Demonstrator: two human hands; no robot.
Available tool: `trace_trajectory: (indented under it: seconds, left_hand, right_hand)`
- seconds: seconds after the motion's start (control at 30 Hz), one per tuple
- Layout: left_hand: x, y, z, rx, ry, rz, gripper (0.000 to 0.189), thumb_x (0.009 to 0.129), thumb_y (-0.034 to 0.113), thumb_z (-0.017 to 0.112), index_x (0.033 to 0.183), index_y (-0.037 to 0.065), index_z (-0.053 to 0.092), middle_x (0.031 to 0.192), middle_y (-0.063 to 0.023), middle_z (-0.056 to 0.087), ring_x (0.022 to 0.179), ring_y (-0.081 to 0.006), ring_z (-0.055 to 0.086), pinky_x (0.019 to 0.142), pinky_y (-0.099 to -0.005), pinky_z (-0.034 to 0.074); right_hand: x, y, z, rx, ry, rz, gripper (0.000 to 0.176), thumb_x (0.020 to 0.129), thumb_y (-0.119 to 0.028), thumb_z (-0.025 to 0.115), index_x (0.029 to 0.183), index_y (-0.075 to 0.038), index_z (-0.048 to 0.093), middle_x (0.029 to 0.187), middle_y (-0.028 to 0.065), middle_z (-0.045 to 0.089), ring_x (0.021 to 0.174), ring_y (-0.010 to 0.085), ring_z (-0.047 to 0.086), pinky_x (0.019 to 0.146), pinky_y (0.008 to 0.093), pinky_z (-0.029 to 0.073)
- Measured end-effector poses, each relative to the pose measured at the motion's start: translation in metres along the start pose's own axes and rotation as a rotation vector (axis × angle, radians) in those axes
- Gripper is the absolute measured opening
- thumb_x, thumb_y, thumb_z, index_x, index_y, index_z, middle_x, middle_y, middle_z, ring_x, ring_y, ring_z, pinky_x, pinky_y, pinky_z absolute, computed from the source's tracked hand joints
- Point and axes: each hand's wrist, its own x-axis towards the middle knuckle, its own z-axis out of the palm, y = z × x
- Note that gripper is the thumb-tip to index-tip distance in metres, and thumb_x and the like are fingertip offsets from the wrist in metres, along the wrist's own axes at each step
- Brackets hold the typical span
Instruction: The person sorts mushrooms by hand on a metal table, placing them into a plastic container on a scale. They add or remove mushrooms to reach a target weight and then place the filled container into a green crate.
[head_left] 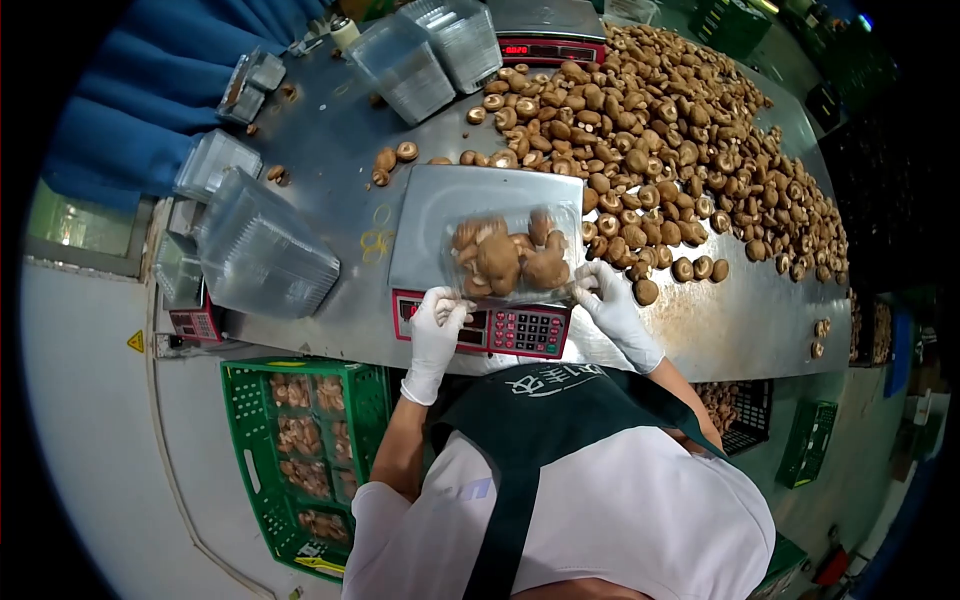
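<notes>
- Head view, tray position: a clear tray of mushrooms (pixel 510 258) sits on the weighing pan (pixel 450 205) of a scale (pixel 520 330), at the pan's near right part, straight ahead of the person's body.
- Head view, axis: the tray's long side runs left to right across the person, so each short end faces one hand.
- Head view, left hand (pixel 437 322): gloved, fingers bent, at the tray's near-left corner and over the scale's front panel. Whether it grips the rim cannot be told.
- Head view, right hand (pixel 612 308): gloved, fingers spread onto the tray's near-right corner and touching it. A firm hold cannot be confirmed.
- Head view, nearness: both hands are at the tray, and the right hand lies more fully against it.
- Head view, surroundings: loose mushrooms (pixel 680 140) are heaped on the worktop (pixel 730 330) beyond and to the right. Empty tray stacks (pixel 265 255) stand to the left. A green crate (pixel 300 450) sits below the near edge.
</notes>
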Motion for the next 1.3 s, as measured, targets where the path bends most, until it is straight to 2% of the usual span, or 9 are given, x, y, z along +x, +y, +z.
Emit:
trace_trajectory:
  seconds: [0.23,0.53,0.67,0.77,0.8,0.9,0.93,1.13,1.3]
  left_hand:
    - [-0.014,0.009,-0.006,0.586,0.082,0.461,0.043,0.077,0.009,0.066,0.117,0.004,0.049,0.117,-0.0144,0.059,0.105,-0.0306,0.059,0.088,-0.0356,0.049]
    - [-0.048,-0.009,-0.03,0.469,0.28,0.515,0.049,0.079,0.013,0.068,0.122,0.001,0.048,0.12,-0.0164,0.057,0.108,-0.0281,0.058,0.094,-0.0346,0.046]
    - [-0.076,0.012,-0.026,-0.362,0.333,0.208,0.044,0.094,0.026,0.053,0.126,-0.003,0.044,0.125,-0.0149,0.053,0.115,-0.0206,0.052,0.098,-0.0303,0.042]
    - [-0.093,0.023,-0.033,-0.12,0.268,0.409,0.082,0.083,0.033,0.066,0.142,-0.002,0.023,0.141,-0.0146,0.036,0.131,-0.0238,0.037,0.108,-0.0362,0.03]
    - [-0.099,0.024,-0.028,-0.585,0.19,0.326,0.092,0.076,0.033,0.072,0.144,0.0,0.02,0.141,-0.0134,0.037,0.13,-0.0257,0.038,0.109,-0.0384,0.028]
    - [-0.111,-0.035,-0.022,-0.815,0.017,0.392,0.083,0.079,0.028,0.07,0.143,0.001,0.024,0.14,-0.012,0.04,0.128,-0.0255,0.04,0.11,-0.0401,0.027]
    - [-0.115,-0.025,-0.026,-0.943,0.162,0.321,0.076,0.081,0.028,0.067,0.141,0.003,0.027,0.139,-0.0114,0.041,0.127,-0.0255,0.042,0.109,-0.0407,0.029]
    - [-0.18,-0.015,-0.121,-1.096,0.882,0.16,0.051,0.091,0.036,0.054,0.13,0.006,0.043,0.126,-0.0105,0.052,0.114,-0.0254,0.053,0.101,-0.0389,0.041]
    - [-0.317,-0.051,-0.232,-1.049,1.159,0.075,0.053,0.089,0.04,0.053,0.13,0.007,0.045,0.125,-0.0142,0.054,0.111,-0.0337,0.055,0.092,-0.0553,0.046]
  right_hand:
    - [0.01,-0.008,-0.007,-0.675,0.017,-0.91,0.031,0.063,0.007,0.07,0.089,-0.005,0.059,0.084,0.0084,0.065,0.08,0.0264,0.064,0.067,0.0321,0.051]
    - [0.018,-0.032,0.033,-0.622,-0.025,-1.022,0.029,0.058,0.007,0.067,0.082,-0.009,0.059,0.082,0.0086,0.063,0.071,0.025,0.062,0.056,0.0316,0.048]
    - [0.004,-0.027,0.051,-0.512,-0.087,-0.87,0.027,0.066,0.003,0.069,0.091,-0.005,0.064,0.08,0.0111,0.061,0.065,0.0223,0.061,0.055,0.0303,0.048]
    - [0.001,0.021,0.066,-0.211,-0.338,-0.326,0.027,0.071,-0.002,0.073,0.097,-0.002,0.065,0.089,0.0084,0.065,0.079,0.0183,0.064,0.07,0.0306,0.052]
    - [-0.004,0.015,0.069,-0.258,-0.416,-0.156,0.026,0.072,-0.003,0.074,0.096,-0.001,0.065,0.091,0.0073,0.066,0.083,0.0175,0.065,0.075,0.0306,0.052]
    - [-0.031,-0.007,0.114,-0.038,-0.621,-0.143,0.028,0.072,-0.004,0.075,0.098,-0.003,0.064,0.091,0.007,0.067,0.087,0.0162,0.065,0.081,0.0297,0.05]
    - [-0.025,-0.003,0.122,-0.241,-0.801,-0.392,0.029,0.073,-0.004,0.075,0.099,-0.003,0.063,0.089,0.0062,0.068,0.084,0.0141,0.065,0.079,0.0284,0.051]
    - [-0.045,-0.032,0.17,-0.458,-0.994,-0.235,0.024,0.081,-0.006,0.067,0.105,-0.004,0.064,0.091,0.0083,0.069,0.077,0.0114,0.065,0.073,0.0243,0.051]
    - [-0.049,-0.023,0.177,-0.452,-0.967,-0.125,0.018,0.085,-0.002,0.062,0.102,-0.002,0.065,0.091,0.0087,0.069,0.081,0.0118,0.065,0.077,0.0241,0.05]
